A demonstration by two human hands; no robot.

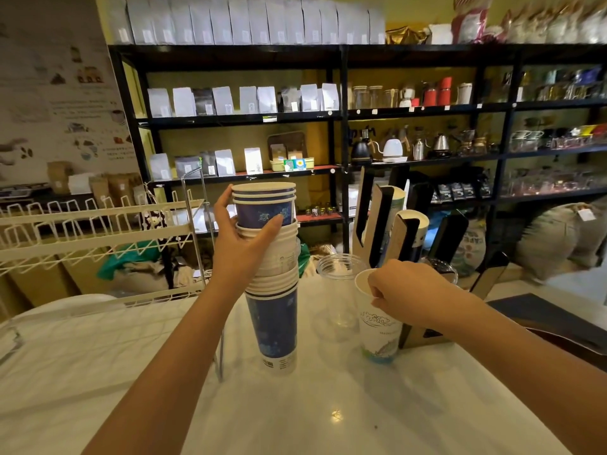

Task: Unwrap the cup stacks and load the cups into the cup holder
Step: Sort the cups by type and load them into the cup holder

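near counter free | cup stack mid | holder slots seemingly occupied

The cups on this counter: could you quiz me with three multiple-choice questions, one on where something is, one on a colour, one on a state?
1. Where is the tall cup stack standing?
A. on the white counter
B. on the black shelf
C. in the wire rack

2. What colour is the lowest cup of that stack?
A. red
B. dark blue
C. green

3. What is the right hand doing?
A. resting flat on the counter
B. pinching the rim of the white cup
C. holding a kettle

Answers: 1 A, its base sits on the white counter. 2 B, the lowest cup's wall is dark blue. 3 B, the fingers close on the cup's rim, while the left hand grips the stack's upper cups.
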